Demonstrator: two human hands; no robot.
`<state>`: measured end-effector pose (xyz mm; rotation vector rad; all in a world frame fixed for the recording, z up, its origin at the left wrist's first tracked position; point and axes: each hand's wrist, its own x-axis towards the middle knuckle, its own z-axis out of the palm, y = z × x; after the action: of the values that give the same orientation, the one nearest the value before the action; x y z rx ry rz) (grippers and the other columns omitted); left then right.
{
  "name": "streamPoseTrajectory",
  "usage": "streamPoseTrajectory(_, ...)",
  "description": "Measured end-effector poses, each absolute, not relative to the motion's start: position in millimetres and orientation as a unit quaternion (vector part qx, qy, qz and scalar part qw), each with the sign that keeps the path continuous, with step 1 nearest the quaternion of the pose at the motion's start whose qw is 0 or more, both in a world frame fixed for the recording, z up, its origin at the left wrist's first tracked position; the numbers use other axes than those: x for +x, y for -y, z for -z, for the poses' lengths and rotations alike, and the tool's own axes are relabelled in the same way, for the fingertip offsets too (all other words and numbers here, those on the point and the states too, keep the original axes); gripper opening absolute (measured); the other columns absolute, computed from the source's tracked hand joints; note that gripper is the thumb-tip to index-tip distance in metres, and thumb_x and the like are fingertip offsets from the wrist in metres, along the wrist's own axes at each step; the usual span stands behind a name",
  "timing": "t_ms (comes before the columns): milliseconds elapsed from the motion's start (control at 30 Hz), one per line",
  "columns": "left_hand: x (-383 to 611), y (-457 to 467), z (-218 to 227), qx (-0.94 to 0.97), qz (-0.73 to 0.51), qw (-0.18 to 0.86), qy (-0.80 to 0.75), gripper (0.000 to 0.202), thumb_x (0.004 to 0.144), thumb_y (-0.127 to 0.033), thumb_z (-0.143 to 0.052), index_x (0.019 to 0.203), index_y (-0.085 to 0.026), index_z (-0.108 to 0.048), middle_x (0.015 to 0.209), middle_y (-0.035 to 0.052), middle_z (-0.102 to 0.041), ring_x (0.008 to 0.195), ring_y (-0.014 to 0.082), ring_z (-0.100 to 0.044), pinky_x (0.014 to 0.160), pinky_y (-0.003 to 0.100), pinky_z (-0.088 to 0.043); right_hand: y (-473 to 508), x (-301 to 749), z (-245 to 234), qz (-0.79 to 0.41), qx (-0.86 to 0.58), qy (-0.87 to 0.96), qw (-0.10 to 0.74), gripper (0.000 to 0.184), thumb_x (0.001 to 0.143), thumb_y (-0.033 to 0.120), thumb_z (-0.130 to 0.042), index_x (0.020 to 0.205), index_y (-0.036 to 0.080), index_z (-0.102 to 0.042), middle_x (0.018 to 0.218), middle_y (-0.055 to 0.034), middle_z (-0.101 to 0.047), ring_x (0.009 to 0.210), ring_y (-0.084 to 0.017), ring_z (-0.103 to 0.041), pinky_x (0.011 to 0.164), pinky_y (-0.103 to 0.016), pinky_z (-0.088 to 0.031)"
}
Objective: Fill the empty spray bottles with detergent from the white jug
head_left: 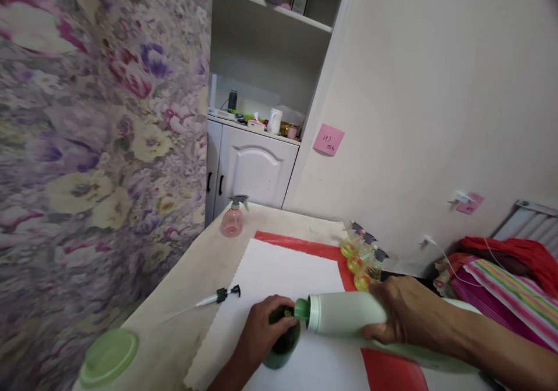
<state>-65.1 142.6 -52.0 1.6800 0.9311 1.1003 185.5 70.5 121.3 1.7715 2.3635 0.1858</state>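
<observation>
Where curtain (87, 147) hangs, beige table (192, 286) (white sheet (283, 275)) stands.

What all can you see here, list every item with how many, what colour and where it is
large bottle: 1, pale green with green neck, tipped sideways in the right hand, neck at the small bottle's mouth
small bottle: 1, dark green, on the white sheet, in the left hand
white sheet: 1, white, on the red mat
red mat: 1, red, on the table
pump sprayer head: 1, black with clear tube, lying on the table left of the sheet
pink spray bottle: 1, pink, table's far corner
yellow spray bottles: 3, yellow, by the wall
green lid: 1, light green, near left table edge
sticky note: 1, pink, on wall
left hand: 1
right hand: 1
</observation>
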Motion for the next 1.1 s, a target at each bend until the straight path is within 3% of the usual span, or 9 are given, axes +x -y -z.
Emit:
streamPoseTrajectory(733, -64.8, -141.9, 52.3, 0.684, -0.439, 0.442, -0.379, 0.020, 0.070, -0.014, -0.065, 0.087, -0.021, -0.074, 0.089, 0.0022, -0.075, 0.088, 0.0211, -0.067, 0.083, 0.029, -0.047, -70.7, 183.4, -123.0, -0.057, 0.601, -0.792, 0.089, 0.039, 0.073, 0.056, -0.065, 0.076, 0.017, -0.067, 0.074, -0.0134, -0.074, 0.066, -0.033, -0.071, 0.053, -0.031, -0.034)
streamPoseTrajectory(1100, -66.8, -142.9, 54.9, 0.681, -0.445, 0.440, -0.380, 0.020, 0.070, -0.015, -0.066, 0.086, -0.023, -0.074, 0.088, 0.0012, -0.076, 0.087, 0.0207, -0.068, 0.083, 0.029, -0.047, -70.0, 182.7, -122.8, -0.058, 0.604, -0.790, 0.087, 0.041, 0.072, 0.059, -0.065, 0.077, 0.018, -0.068, 0.074, -0.0124, -0.074, 0.067, -0.032, -0.071, 0.053, -0.031, -0.035)
